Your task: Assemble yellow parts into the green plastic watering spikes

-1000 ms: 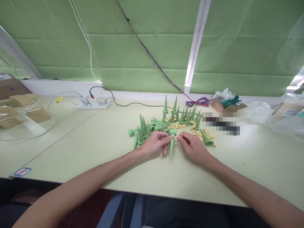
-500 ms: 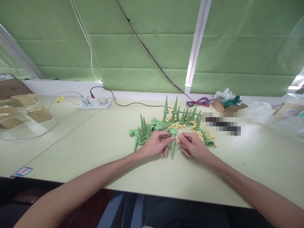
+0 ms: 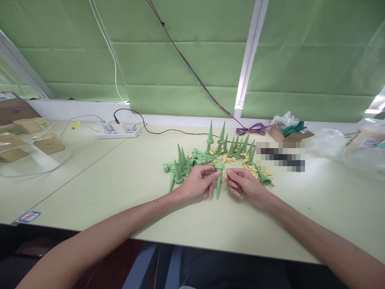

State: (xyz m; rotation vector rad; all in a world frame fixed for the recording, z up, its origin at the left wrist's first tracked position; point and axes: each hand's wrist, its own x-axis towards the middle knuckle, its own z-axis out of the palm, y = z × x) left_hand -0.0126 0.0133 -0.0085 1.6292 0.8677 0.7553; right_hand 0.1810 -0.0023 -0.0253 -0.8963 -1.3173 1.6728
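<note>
Now the yellow piece is brought in closer, pinched by the right hand's fingers, right beside the green spike; whether they touch cannot be told. The spike is held tip-down over the worktop, pinched by the left hand's fingers, barely shifted since the earlier frame.

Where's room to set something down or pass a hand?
Bare: table between cartons and green spikes, in front of the power strip; between the forearms, short of the hands; between right forearm and bags. Crowded: beyond the hands, spikes, yellow pieces.
</note>
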